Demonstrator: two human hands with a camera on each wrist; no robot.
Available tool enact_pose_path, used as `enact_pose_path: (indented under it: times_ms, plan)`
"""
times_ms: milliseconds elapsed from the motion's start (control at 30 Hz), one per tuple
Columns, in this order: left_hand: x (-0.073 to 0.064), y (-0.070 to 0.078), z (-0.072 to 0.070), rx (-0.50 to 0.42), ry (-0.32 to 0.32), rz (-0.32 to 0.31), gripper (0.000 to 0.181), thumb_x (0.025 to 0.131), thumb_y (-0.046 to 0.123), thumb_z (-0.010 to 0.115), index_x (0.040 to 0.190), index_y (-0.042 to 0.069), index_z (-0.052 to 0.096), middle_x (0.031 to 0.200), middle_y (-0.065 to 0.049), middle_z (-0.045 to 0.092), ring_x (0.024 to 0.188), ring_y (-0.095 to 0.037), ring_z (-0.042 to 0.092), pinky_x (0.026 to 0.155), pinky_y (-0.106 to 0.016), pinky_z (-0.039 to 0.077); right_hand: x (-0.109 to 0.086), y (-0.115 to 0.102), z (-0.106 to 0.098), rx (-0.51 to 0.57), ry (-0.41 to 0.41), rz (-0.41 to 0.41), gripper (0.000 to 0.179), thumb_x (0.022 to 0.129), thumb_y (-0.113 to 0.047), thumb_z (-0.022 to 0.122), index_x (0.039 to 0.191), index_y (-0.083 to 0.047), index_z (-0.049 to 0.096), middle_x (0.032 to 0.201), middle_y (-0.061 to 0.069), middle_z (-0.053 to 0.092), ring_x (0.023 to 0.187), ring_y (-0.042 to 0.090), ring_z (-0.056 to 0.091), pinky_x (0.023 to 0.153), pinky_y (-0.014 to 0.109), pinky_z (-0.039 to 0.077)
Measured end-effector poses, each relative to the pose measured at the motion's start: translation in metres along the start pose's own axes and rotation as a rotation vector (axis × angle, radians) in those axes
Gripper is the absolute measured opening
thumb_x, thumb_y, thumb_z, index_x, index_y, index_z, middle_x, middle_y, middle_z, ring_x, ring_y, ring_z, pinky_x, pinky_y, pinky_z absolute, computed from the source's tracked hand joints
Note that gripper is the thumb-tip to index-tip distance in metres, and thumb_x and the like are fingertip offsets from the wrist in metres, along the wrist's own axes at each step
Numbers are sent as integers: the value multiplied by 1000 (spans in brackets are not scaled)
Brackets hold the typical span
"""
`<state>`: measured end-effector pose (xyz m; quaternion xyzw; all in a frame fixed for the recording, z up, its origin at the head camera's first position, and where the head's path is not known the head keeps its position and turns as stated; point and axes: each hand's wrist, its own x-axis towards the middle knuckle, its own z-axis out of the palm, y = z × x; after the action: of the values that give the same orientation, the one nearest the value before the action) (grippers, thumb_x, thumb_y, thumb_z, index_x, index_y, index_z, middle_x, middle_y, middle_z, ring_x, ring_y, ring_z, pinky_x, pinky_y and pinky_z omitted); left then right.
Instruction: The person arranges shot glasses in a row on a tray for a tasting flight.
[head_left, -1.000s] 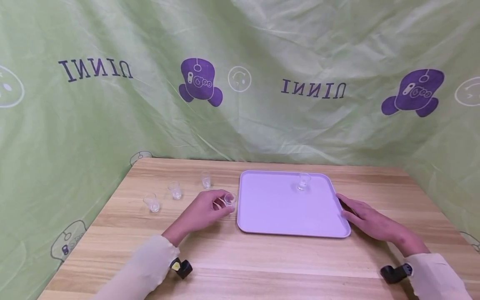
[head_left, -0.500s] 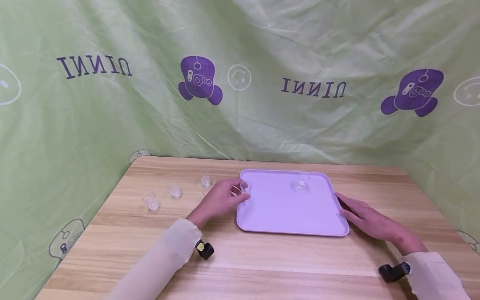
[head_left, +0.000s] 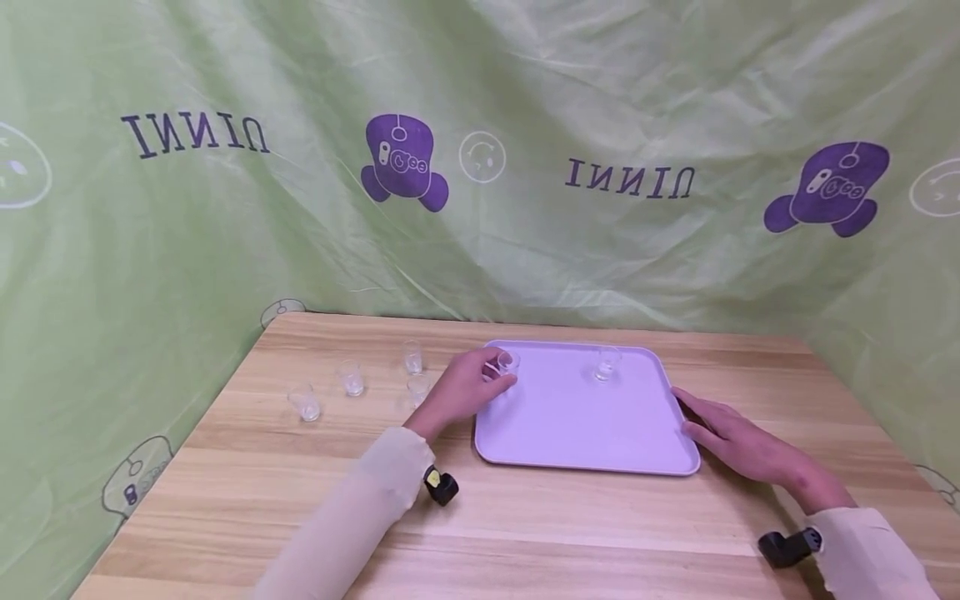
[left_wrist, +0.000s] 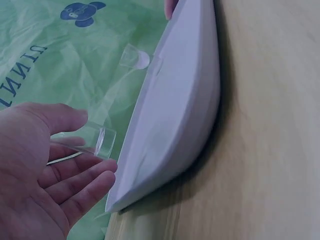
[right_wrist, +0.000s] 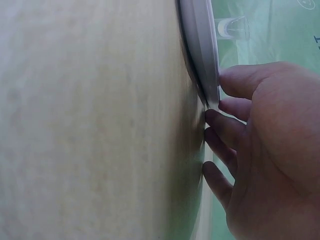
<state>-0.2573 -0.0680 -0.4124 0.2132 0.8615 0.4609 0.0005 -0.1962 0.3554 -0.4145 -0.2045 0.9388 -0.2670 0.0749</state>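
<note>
My left hand (head_left: 465, 386) pinches a small clear shot glass (head_left: 509, 364) between thumb and fingers, over the left part of a purple tray (head_left: 585, 433). In the left wrist view this glass (left_wrist: 104, 141) is tilted on its side to the camera; whether its base touches the tray I cannot tell. Another shot glass (head_left: 607, 364) stands upright near the tray's far right. At the tray's right edge rests my right hand (head_left: 738, 437), its thumb against the rim (right_wrist: 216, 65) and its other fingers relaxed along the side and table.
Several more shot glasses stand on the wooden table (head_left: 247, 483) left of the tray: one at the far left (head_left: 304, 403), others nearer, including a glass (head_left: 418, 389) just beside my left forearm. A green printed curtain (head_left: 525, 258) hangs around the table's back and sides.
My left hand has carried the shot glass rightward and away from me, from beside the tray's left edge to over the tray. The right hand and the tray have stayed in place.
</note>
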Motion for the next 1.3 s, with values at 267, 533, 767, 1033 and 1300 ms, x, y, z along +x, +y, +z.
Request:
enact_pose_path:
  times_ms: [267, 533, 767, 1033, 1300]
  plan:
    - [17, 4, 12, 32, 73, -8, 28, 96, 16, 74, 120, 3, 69, 98, -3, 70, 92, -17, 67, 80, -29, 55, 1, -2, -1, -4, 10, -20, 62, 109, -27, 53, 158, 4, 31, 156, 34, 34, 140, 58, 29, 104, 74, 28]
    - [30, 4, 25, 45, 107, -51, 32, 95, 18, 74, 124, 5, 69, 102, -5, 68, 97, -19, 65, 87, -33, 54, -1, 0, -1, 2, -4, 19, 64, 109, -31, 53, 159, 1, 29, 157, 34, 32, 141, 59, 26, 105, 76, 26]
    - [33, 4, 29, 86, 79, -87, 31, 95, 17, 74, 122, 5, 68, 96, -1, 65, 89, -16, 61, 81, -32, 53, 0, -1, -1, 6, -11, 28, 65, 109, -32, 53, 160, 1, 29, 158, 33, 31, 141, 58, 26, 105, 76, 25]
    - [35, 4, 31, 88, 84, -123, 30, 95, 16, 75, 122, 5, 68, 96, -1, 66, 89, -15, 61, 80, -31, 53, 0, 0, 0, 4, -6, 22, 65, 108, -32, 53, 160, 0, 30, 158, 33, 32, 141, 58, 26, 105, 76, 26]
    - [37, 3, 33, 112, 106, -106, 28, 94, 15, 75, 119, 4, 69, 94, -1, 65, 86, -15, 61, 79, -30, 52, 0, 0, 0, -16, 10, 2, 63, 109, -30, 53, 159, 2, 31, 157, 33, 34, 140, 59, 28, 104, 75, 26]
